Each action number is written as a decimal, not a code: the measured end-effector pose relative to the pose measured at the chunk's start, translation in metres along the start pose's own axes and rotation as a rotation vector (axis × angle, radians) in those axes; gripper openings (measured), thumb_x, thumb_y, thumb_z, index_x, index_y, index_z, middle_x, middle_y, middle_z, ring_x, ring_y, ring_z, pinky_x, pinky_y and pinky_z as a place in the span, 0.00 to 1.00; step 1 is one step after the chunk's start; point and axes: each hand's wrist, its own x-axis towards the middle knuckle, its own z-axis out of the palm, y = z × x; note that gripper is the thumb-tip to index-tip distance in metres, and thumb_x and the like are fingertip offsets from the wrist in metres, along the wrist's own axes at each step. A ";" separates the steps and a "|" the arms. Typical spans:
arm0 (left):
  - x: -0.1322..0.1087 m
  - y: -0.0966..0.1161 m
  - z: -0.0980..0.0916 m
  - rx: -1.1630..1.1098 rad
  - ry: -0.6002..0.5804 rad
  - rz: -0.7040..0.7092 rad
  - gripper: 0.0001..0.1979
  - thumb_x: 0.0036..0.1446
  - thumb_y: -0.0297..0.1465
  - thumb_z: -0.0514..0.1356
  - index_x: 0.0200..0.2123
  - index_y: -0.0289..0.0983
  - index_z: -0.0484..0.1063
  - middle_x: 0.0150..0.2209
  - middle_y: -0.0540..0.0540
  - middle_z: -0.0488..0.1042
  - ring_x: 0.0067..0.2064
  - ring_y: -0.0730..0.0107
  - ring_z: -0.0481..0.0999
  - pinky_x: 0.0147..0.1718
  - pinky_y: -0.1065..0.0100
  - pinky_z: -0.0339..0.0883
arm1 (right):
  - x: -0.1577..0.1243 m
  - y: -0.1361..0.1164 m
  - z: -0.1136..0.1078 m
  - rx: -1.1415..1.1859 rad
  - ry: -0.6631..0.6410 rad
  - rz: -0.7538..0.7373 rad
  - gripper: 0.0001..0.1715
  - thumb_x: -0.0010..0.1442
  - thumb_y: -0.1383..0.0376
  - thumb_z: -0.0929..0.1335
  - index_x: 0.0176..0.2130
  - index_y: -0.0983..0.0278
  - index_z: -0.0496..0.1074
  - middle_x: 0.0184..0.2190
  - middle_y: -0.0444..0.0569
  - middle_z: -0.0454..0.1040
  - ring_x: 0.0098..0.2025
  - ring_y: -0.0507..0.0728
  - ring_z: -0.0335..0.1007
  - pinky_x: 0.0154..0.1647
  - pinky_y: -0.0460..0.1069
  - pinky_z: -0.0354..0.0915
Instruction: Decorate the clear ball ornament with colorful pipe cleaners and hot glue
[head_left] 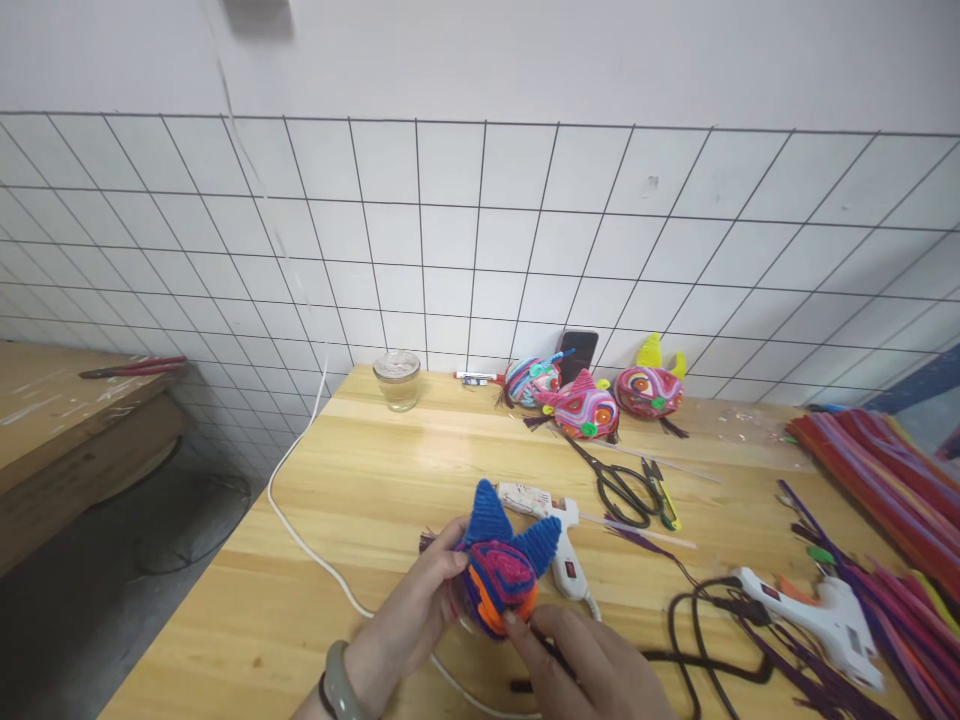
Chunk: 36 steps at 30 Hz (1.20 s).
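My left hand is wrapped around a round, cat-eared pipe-cleaner ornament, holding it above the table's front part. Two pointed blue ears stand up from it, over swirls of pink, purple and blue with an orange strip low on its front. My right hand is closed at the ornament's lower right, its fingertips on the orange part. Whether a small piece lies between those fingers is hidden. Right behind the ornament lies a white glue gun with a clear stick in it.
Several finished colourful ornaments stand at the back near a phone. Black scissors and a yellow-handled cutter lie before them. A glass is at back left. Another glue gun, black cables and pipe-cleaner bundles fill the right.
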 end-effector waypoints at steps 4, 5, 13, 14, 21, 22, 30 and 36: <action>0.000 0.000 0.000 0.000 0.010 -0.002 0.16 0.51 0.30 0.61 0.45 0.38 0.75 0.37 0.44 0.80 0.40 0.62 0.78 0.37 0.68 0.68 | 0.004 -0.001 -0.001 -0.005 0.013 0.006 0.20 0.66 0.75 0.57 0.40 0.68 0.76 0.25 0.50 0.79 0.22 0.52 0.75 0.21 0.43 0.69; 0.000 0.000 0.001 -0.001 0.010 -0.002 0.16 0.50 0.30 0.61 0.45 0.38 0.75 0.38 0.44 0.80 0.40 0.62 0.78 0.37 0.68 0.68 | 0.006 -0.001 -0.002 -0.006 0.025 0.006 0.20 0.66 0.75 0.57 0.40 0.68 0.76 0.25 0.50 0.79 0.22 0.52 0.75 0.21 0.43 0.70; 0.000 0.002 0.002 0.008 0.008 -0.016 0.17 0.50 0.31 0.61 0.46 0.39 0.75 0.38 0.44 0.80 0.41 0.61 0.78 0.35 0.69 0.68 | 0.012 -0.003 -0.004 -0.003 0.075 0.010 0.23 0.67 0.75 0.56 0.34 0.66 0.77 0.22 0.49 0.79 0.20 0.51 0.75 0.20 0.42 0.70; 0.000 0.002 0.002 0.012 0.008 -0.017 0.18 0.50 0.31 0.61 0.46 0.39 0.75 0.38 0.44 0.80 0.41 0.61 0.78 0.35 0.69 0.69 | 0.012 -0.003 -0.003 -0.006 0.065 0.008 0.23 0.67 0.75 0.56 0.35 0.67 0.77 0.23 0.49 0.79 0.20 0.51 0.75 0.20 0.42 0.70; 0.000 0.001 0.002 0.015 -0.007 -0.020 0.17 0.51 0.31 0.60 0.46 0.39 0.75 0.39 0.44 0.80 0.41 0.61 0.78 0.33 0.70 0.68 | 0.011 -0.002 -0.003 -0.010 0.077 0.011 0.23 0.67 0.75 0.56 0.35 0.67 0.77 0.22 0.48 0.78 0.21 0.51 0.75 0.22 0.42 0.69; 0.001 0.001 0.001 0.013 -0.011 -0.020 0.17 0.51 0.30 0.60 0.46 0.38 0.75 0.39 0.44 0.80 0.41 0.61 0.78 0.33 0.70 0.68 | 0.011 -0.002 -0.002 -0.007 0.076 0.017 0.23 0.67 0.75 0.56 0.35 0.67 0.77 0.22 0.48 0.78 0.21 0.51 0.75 0.22 0.42 0.69; 0.001 0.001 0.002 0.017 0.012 -0.048 0.17 0.50 0.30 0.61 0.45 0.38 0.75 0.38 0.44 0.81 0.40 0.61 0.79 0.30 0.70 0.69 | 0.010 -0.003 -0.003 -0.004 0.064 0.018 0.23 0.68 0.74 0.56 0.34 0.67 0.77 0.22 0.48 0.78 0.20 0.51 0.75 0.20 0.42 0.70; 0.001 0.001 0.002 0.006 0.030 -0.081 0.17 0.49 0.30 0.61 0.44 0.38 0.75 0.37 0.44 0.81 0.36 0.61 0.79 0.30 0.68 0.70 | 0.013 -0.002 -0.005 -0.004 0.060 0.008 0.25 0.67 0.75 0.55 0.34 0.67 0.77 0.21 0.48 0.78 0.19 0.50 0.75 0.20 0.41 0.70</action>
